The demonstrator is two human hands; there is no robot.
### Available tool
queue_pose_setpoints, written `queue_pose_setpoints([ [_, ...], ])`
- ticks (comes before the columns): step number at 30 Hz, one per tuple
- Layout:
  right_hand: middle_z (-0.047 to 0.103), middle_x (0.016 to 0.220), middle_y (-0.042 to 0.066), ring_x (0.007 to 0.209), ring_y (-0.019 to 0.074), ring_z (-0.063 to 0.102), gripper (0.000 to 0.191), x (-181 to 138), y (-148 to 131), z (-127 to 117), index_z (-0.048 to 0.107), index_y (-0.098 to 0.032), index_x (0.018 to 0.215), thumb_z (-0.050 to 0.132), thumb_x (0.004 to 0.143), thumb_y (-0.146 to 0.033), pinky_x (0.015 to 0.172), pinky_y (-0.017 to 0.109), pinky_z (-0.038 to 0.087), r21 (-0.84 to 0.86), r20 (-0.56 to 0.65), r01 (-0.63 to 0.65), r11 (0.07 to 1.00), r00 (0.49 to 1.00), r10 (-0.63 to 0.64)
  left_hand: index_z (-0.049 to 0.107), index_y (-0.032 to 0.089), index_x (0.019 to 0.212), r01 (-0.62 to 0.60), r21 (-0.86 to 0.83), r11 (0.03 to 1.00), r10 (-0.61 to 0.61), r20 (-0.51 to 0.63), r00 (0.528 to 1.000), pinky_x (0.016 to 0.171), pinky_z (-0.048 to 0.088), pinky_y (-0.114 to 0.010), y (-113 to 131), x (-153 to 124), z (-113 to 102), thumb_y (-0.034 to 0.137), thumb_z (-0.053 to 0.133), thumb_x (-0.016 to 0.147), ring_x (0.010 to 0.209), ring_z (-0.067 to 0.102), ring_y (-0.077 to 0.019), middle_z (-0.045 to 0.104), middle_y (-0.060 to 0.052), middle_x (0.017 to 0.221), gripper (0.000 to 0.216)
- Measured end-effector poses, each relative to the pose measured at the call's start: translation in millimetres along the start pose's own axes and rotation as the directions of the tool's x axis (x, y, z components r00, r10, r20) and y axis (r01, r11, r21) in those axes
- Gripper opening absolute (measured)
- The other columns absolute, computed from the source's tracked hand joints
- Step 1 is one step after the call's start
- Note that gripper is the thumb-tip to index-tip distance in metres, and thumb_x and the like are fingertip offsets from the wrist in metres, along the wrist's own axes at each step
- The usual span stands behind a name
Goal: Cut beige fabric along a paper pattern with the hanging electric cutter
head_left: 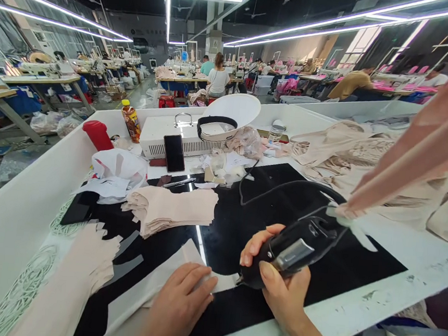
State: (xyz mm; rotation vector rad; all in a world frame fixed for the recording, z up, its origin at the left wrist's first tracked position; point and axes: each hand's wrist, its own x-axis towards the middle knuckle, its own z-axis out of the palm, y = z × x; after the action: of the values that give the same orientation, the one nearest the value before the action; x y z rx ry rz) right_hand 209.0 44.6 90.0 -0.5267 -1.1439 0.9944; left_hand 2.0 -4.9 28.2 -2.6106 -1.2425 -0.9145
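My right hand is wrapped round a black corded hand-held power tool, tilted with its narrow tip down at the left. The tip meets the right end of a light beige fabric piece, or sits just beside it; I cannot tell which. My left hand lies on this fabric, its fingers stretched out and pressing it down. Under both is a black board. Pink cloth is tied at the tool's rear end and runs up to the right. A stack of beige cut pieces lies beyond my left hand.
A phone leans against a white vented box. A drink bottle, red flask and plastic bag stand left. Beige fabric is heaped right. The tool's cord loops over the board. More cut fabric lies left.
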Motion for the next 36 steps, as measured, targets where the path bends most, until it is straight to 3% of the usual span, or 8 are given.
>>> queue_pose_setpoints([
  [5,0.069,0.086,-0.002,0.063,0.014,0.066,0.034,15,9,-7,0.062,-0.03,0.123,0.081,0.095,-0.031,0.059,0.028,0.058,-0.038,-0.021,0.003,0.999,1.0,-0.004,0.068,0.023,0.122,0.027,0.011,1.0,-0.026,-0.021,0.999,0.099,0.066,-0.035,-16,1,-17,0.029,0.041,0.117,0.111,0.075,-0.0185,0.076,-0.004,0.12,0.029],
  [11,0.068,0.083,-0.003,0.06,0.0138,0.062,0.031,42,17,-11,0.06,-0.026,0.108,0.083,0.089,-0.035,0.056,0.027,0.052,-0.101,-0.051,0.004,0.995,0.999,-0.009,0.069,0.021,0.118,-0.091,0.108,0.99,0.088,0.028,0.996,0.087,0.068,-0.029,-35,3,-21,0.028,0.034,0.117,0.098,0.078,-0.0186,0.078,-0.005,0.109,0.036],
  [15,0.067,0.081,-0.003,0.06,0.0141,0.061,0.029,50,15,-8,0.059,-0.025,0.101,0.082,0.09,-0.038,0.057,0.027,0.052,-0.084,-0.062,0.003,0.996,0.998,-0.008,0.067,0.019,0.123,-0.126,0.099,0.987,0.112,0.131,0.985,0.079,0.068,-0.028,-36,-5,-14,0.021,0.036,0.113,0.089,0.077,-0.0195,0.075,-0.008,0.108,0.033],
  [20,0.067,0.08,-0.002,0.059,0.0142,0.061,0.03,44,11,-3,0.059,-0.025,0.098,0.083,0.088,-0.04,0.056,0.027,0.052,-0.064,-0.046,-0.038,0.997,0.998,0.035,0.065,0.024,0.112,0.041,-0.061,0.997,-0.014,0.395,0.919,0.069,0.062,-0.021,-30,-8,-18,0.012,0.053,0.1,0.075,0.075,-0.0153,0.07,-0.003,0.1,0.021],
  [22,0.066,0.079,-0.002,0.059,0.0141,0.061,0.032,41,10,0,0.058,-0.025,0.097,0.084,0.088,-0.041,0.056,0.027,0.052,-0.054,-0.038,-0.06,0.997,0.998,0.058,0.064,0.025,0.106,0.09,-0.053,0.995,-0.058,0.434,0.899,0.065,0.061,-0.023,-28,3,-25,0.011,0.054,0.1,0.072,0.074,-0.0155,0.068,-0.001,0.096,0.019],
  [26,0.064,0.079,-0.002,0.06,0.0146,0.061,0.032,37,10,7,0.057,-0.025,0.098,0.083,0.089,-0.042,0.058,0.028,0.052,-0.018,-0.019,-0.073,0.997,0.997,0.073,0.061,0.025,0.114,0.063,-0.069,0.996,-0.035,0.35,0.936,0.089,0.066,-0.036,-29,41,-31,0.009,0.073,0.094,0.105,0.076,-0.0238,0.073,-0.003,0.114,0.029],
  [30,0.065,0.08,-0.002,0.061,0.0145,0.061,0.031,35,13,13,0.057,-0.025,0.098,0.082,0.088,-0.04,0.059,0.029,0.054,-0.018,-0.04,-0.09,0.996,0.995,0.089,0.06,0.025,0.114,-0.001,-0.193,0.981,0.083,0.419,0.904,0.119,0.054,-0.053,-39,71,-20,0.016,0.092,0.082,0.142,0.059,-0.0305,0.07,-0.009,0.139,0.046],
  [36,0.065,0.08,-0.002,0.061,0.0151,0.061,0.034,32,22,18,0.056,-0.025,0.098,0.082,0.083,-0.04,0.056,0.028,0.055,-0.029,-0.061,-0.111,0.993,0.992,0.109,0.066,0.025,0.116,0.059,-0.217,0.974,0.073,0.555,0.828,0.122,0.043,-0.068,-54,73,-8,0.031,0.096,0.08,0.15,0.051,-0.0353,0.071,-0.009,0.141,0.048],
])
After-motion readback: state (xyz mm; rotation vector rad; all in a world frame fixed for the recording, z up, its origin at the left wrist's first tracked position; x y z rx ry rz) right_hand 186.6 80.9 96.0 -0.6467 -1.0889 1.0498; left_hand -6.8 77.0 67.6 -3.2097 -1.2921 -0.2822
